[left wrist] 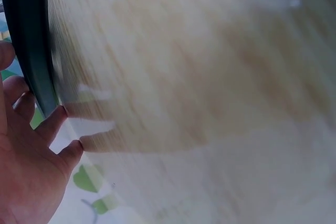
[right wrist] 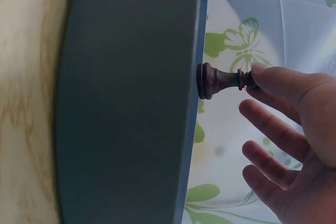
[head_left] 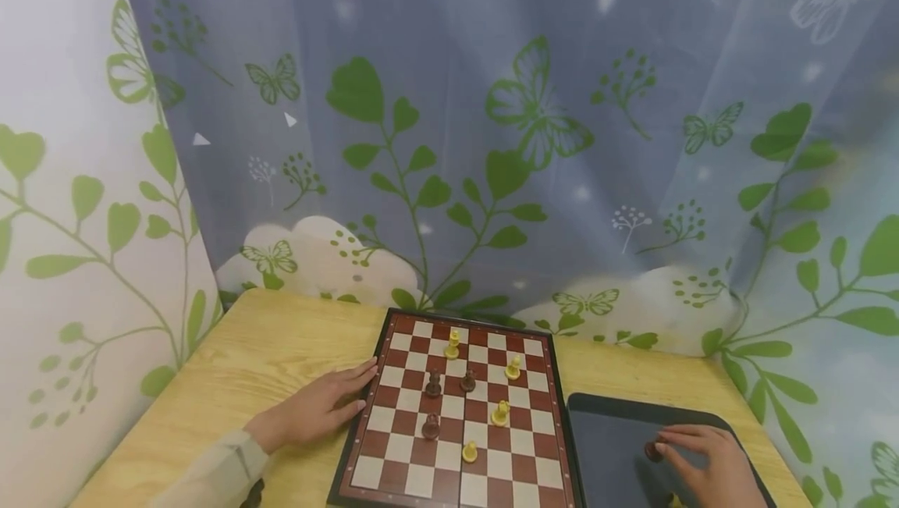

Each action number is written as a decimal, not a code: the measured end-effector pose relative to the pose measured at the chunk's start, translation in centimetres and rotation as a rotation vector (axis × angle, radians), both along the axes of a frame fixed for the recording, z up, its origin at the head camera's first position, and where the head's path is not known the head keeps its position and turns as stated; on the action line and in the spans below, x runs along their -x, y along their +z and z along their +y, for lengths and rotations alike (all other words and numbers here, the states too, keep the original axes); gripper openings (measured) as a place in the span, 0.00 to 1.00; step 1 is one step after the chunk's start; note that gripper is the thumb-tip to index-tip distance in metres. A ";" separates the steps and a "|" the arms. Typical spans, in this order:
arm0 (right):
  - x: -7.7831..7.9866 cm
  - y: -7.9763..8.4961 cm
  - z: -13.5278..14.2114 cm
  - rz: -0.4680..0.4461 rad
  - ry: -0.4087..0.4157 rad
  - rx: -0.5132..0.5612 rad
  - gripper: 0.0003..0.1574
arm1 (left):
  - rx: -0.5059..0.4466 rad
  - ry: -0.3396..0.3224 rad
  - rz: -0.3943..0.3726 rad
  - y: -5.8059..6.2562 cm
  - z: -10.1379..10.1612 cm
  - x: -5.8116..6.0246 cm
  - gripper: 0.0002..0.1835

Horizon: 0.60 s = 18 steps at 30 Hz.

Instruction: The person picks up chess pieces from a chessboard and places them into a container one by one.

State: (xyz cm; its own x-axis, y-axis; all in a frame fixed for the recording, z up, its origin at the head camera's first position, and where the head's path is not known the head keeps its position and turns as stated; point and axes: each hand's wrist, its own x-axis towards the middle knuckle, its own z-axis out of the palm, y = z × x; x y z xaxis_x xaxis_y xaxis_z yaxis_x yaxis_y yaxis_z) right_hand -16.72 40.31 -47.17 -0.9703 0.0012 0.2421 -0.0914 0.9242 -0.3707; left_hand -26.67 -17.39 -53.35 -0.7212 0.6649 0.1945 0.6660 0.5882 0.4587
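My left hand (head_left: 316, 406) rests at the left edge of a red-and-white chessboard (head_left: 449, 445), its fingertips right at the black rim. In the left wrist view the fingers (left wrist: 52, 124) spread between rim and table. Between thumb and index finger, my right hand (head_left: 712, 465) pinches a dark brown chess piece (right wrist: 218, 81) by its top, over the dark tray (head_left: 611, 430). The other fingers of that hand are loosely extended. Dark pieces (head_left: 433, 383) and yellow pieces (head_left: 500, 413) stand scattered on the board.
Another yellow piece (head_left: 676, 500) lies in the tray, partly hidden by my right hand. The tray stands right beside the board on a light wooden table (head_left: 281, 336). Patterned curtains (head_left: 449, 141) close off the back and sides.
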 end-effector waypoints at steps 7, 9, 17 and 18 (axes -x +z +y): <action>-0.6 -0.8 1.4 0.017 0.011 -0.014 0.07 | 0.004 -0.020 -0.030 -0.1 0.1 -0.3 0.31; -0.7 -1.2 1.6 0.029 0.013 -0.018 0.07 | 0.008 -0.017 -0.038 -0.2 0.1 -0.3 0.31; 0.1 -1.2 2.0 0.047 -0.012 -0.007 0.07 | -0.001 0.001 -0.055 -0.3 0.0 -0.2 0.32; 0.3 -1.1 1.9 0.042 -0.013 -0.002 0.07 | 0.000 0.003 -0.057 -0.3 -0.1 -0.2 0.32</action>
State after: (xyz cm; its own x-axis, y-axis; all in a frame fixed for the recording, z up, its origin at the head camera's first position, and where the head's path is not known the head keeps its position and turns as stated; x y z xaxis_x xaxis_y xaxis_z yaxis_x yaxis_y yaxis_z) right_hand -16.98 42.26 -48.24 -0.9593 0.0128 0.2821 -0.0950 0.9262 -0.3649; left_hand -26.49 -17.46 -53.63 -0.7332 0.6626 0.1529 0.6368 0.5901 0.4962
